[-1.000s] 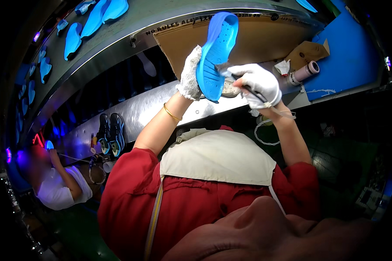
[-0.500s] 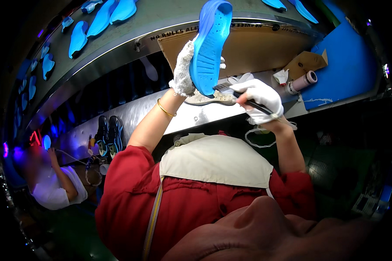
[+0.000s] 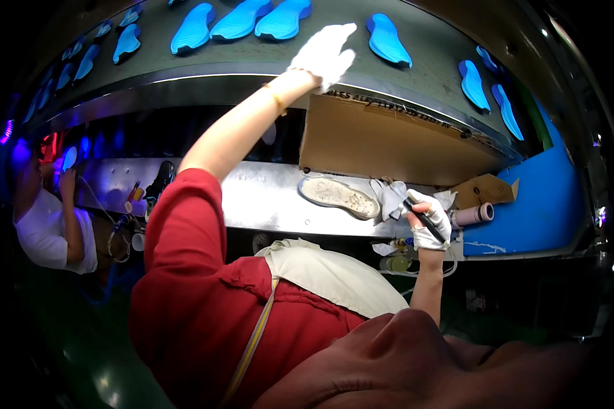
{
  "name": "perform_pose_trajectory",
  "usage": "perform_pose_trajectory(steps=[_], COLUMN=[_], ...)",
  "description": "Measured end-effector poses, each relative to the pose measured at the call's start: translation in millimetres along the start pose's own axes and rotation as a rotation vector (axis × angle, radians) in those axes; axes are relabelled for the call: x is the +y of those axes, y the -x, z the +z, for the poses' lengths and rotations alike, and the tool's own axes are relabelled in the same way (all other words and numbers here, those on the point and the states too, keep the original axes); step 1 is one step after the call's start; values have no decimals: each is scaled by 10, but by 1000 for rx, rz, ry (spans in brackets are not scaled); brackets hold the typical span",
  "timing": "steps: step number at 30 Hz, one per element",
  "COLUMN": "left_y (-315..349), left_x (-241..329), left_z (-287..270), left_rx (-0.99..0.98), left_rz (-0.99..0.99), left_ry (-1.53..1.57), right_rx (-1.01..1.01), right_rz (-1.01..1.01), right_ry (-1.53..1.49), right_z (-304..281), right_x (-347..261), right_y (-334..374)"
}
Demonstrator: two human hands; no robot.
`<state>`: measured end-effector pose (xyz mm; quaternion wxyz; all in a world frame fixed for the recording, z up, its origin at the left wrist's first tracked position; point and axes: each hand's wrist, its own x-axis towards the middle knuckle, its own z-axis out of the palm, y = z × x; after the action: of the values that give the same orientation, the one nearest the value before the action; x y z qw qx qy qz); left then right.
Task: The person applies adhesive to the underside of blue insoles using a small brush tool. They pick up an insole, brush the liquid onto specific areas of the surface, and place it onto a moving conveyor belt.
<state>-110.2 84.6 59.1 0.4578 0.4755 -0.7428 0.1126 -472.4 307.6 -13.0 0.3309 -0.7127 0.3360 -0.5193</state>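
My left hand (image 3: 326,56), in a white knitted glove, reaches over the edge of the raised belt (image 3: 334,88). Its fingers are stretched out with nothing in them. The nearest blue shoe soles are one sole (image 3: 388,41) to its right and another sole (image 3: 283,19) to its left, both apart from the hand. In a white glove with bare fingertips, my right hand (image 3: 431,221) is closed round a dark-handled brush (image 3: 430,226) above the metal shelf. A white crumpled cloth (image 3: 389,198) lies beside that hand, hiding the brush's tip. Left of the cloth rests a pale, stained insole-shaped piece (image 3: 338,195).
More blue soles (image 3: 474,85) lie along the belt. An upright cardboard sheet (image 3: 375,143) stands behind the metal shelf (image 3: 259,198). A pink bottle (image 3: 474,215) lies by a blue panel (image 3: 539,211) at right. Another person (image 3: 54,225) works at far left.
My left hand has let go of the blue sole and moved up over the belt, its fingers now spread. My right hand, still holding the brush, has moved down and slightly right.
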Motion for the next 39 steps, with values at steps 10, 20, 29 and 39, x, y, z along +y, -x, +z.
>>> perform_pose_trajectory(steps=[10, 20, 29, 39], left_y=[465, 580, 489, 1847], left_x=[-1094, -1115, -846, 916], left_z=[-1025, -831, -1413, -483], left_rx=[-202, -204, -27, -300], left_rz=[-222, -274, -279, -1129], left_ry=[-767, -513, 535, 2307], right_rx=[76, 21, 124, 149], right_rz=[379, 501, 515, 308], right_ry=[-217, -287, -293, -461], right_z=[354, 596, 550, 500], right_x=[405, 455, 748, 407], right_y=[-66, -284, -149, -218])
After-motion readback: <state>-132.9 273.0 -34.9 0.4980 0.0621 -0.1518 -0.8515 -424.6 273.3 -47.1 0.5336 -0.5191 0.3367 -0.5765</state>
